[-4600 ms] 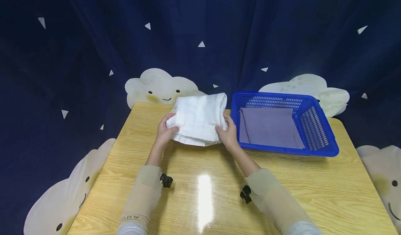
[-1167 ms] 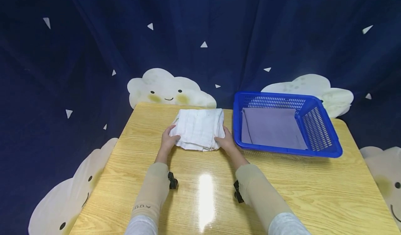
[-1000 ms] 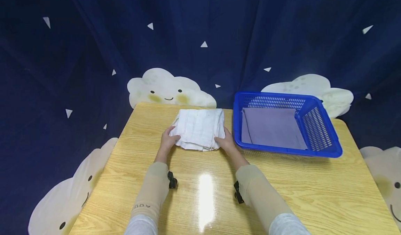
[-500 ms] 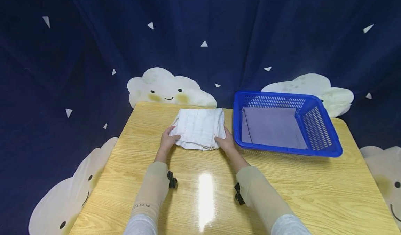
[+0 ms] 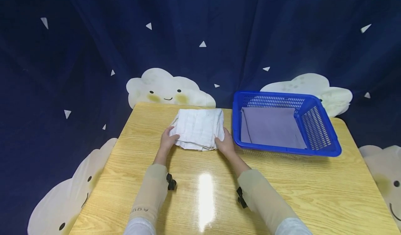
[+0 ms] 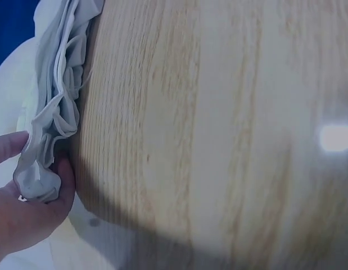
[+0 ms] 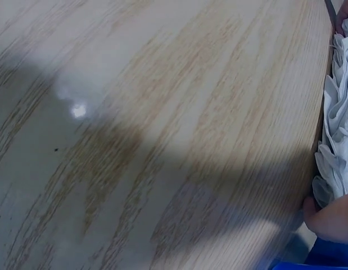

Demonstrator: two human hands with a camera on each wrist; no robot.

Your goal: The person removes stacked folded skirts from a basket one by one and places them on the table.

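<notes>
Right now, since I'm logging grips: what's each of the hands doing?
Left hand: holding the white cloth by its left side.
Right hand: holding the same cloth by its right side.

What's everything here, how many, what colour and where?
Curtain: one, dark blue, at the back
Clouds: four, white, on the curtain
Triangles: several, white, on the curtain
Table: one, wood-coloured, before the curtain
Folded cloth: one, white, towards the table's far edge
Basket: one, blue, right of the cloth
Flat sheet: one, mauve, inside the basket
Sleeves: two, beige and grey, lower edge
Devices: two, black, at the sleeves' cuffs
Left hand: one, bare, gripping cloth's left side
Right hand: one, bare, gripping cloth's right side
</notes>
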